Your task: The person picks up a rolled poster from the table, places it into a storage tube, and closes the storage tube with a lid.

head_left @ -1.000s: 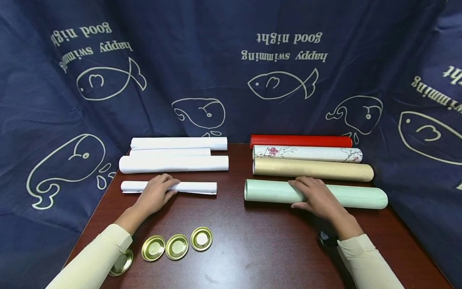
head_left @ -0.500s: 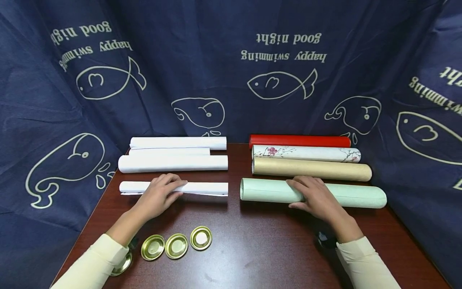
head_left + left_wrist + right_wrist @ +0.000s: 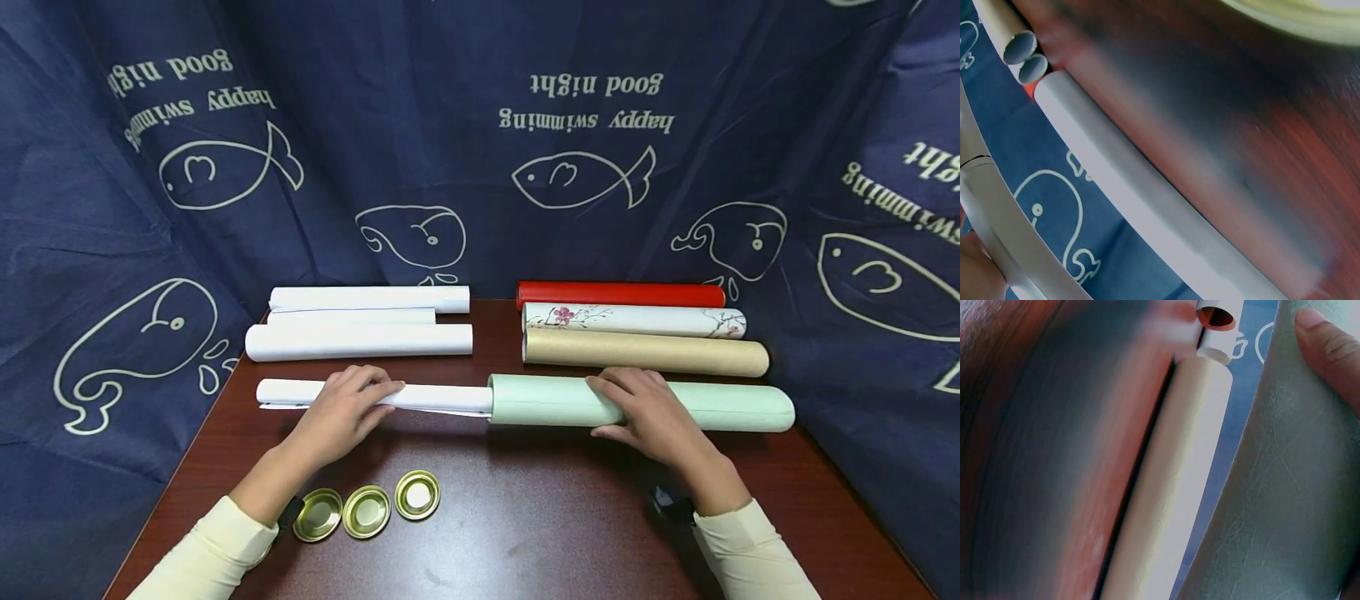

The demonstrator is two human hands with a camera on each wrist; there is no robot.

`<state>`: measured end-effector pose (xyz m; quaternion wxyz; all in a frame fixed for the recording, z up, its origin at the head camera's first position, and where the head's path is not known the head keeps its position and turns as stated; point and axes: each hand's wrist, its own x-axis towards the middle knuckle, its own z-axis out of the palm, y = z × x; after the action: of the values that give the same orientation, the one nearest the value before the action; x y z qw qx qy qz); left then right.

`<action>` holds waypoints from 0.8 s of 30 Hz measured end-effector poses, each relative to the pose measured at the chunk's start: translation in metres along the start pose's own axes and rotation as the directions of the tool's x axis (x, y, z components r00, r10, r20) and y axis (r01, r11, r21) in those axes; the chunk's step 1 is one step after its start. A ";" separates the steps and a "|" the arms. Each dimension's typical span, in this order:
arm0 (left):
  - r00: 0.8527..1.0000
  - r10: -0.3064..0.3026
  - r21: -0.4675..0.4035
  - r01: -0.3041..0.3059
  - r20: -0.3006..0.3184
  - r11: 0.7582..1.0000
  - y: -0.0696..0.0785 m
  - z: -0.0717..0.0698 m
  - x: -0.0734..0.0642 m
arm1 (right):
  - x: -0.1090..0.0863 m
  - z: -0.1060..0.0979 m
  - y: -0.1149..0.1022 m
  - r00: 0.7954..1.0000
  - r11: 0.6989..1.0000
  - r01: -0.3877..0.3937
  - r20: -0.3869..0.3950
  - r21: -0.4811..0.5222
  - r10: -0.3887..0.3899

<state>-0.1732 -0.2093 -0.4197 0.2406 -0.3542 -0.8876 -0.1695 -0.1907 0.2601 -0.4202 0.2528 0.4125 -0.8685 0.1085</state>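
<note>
Gripped white paper roll (image 3: 447, 398) w/ fingers of L hand (image 3: 347, 413), green tube (image 3: 727, 407) w/ fingers of R hand (image 3: 643, 413). Held both approx. in line across counter (image 3: 540, 517), roll's R end at tube's L mouth; couldn't tell how far in. Saw round gold pcs (image 3: 367, 511) nearer, gold tube (image 3: 652, 351) behind.

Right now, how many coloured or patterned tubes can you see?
4: the green tube in front; behind it the gold tube, next the flower-patterned tube, then the red tube farthest back. No other seems hidden.
</note>
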 end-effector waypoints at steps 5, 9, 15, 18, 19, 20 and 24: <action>1.000 -0.008 0.000 0.008 0.004 1.000 0.010 0.004 0.002 | 0.001 0.001 -0.005 1.000 1.000 -0.002 0.004 0.008 0.002; 1.000 -0.008 -0.002 0.008 0.017 1.000 0.020 0.006 0.006 | 0.002 0.002 -0.009 1.000 1.000 0.005 -0.008 0.012 -0.005; 1.000 0.001 0.000 -0.001 0.020 1.000 0.035 0.007 0.015 | 0.006 0.002 -0.015 0.999 0.999 0.019 -0.047 0.028 -0.018; 1.000 0.024 -0.003 -0.024 0.005 1.000 0.042 0.009 0.021 | 0.008 0.003 -0.019 0.998 0.999 0.023 -0.058 0.038 -0.020; 0.999 0.032 -0.006 -0.032 -0.002 0.999 0.044 0.010 0.022 | 0.009 0.003 -0.020 0.998 0.999 0.024 -0.061 0.041 -0.021; 0.999 0.040 -0.010 -0.040 -0.010 0.999 0.046 0.011 0.024 | 0.009 0.003 -0.021 0.998 0.999 0.024 -0.063 0.043 -0.021; 0.998 0.053 -0.017 -0.053 -0.025 0.998 0.054 0.013 0.030 | 0.010 0.004 -0.023 0.997 0.998 0.028 -0.074 0.048 -0.024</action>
<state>-0.1579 -0.1495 -0.4065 0.2525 -0.3778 -0.8734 -0.1752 -0.1797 0.2371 -0.4182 0.2756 0.4256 -0.8502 0.1416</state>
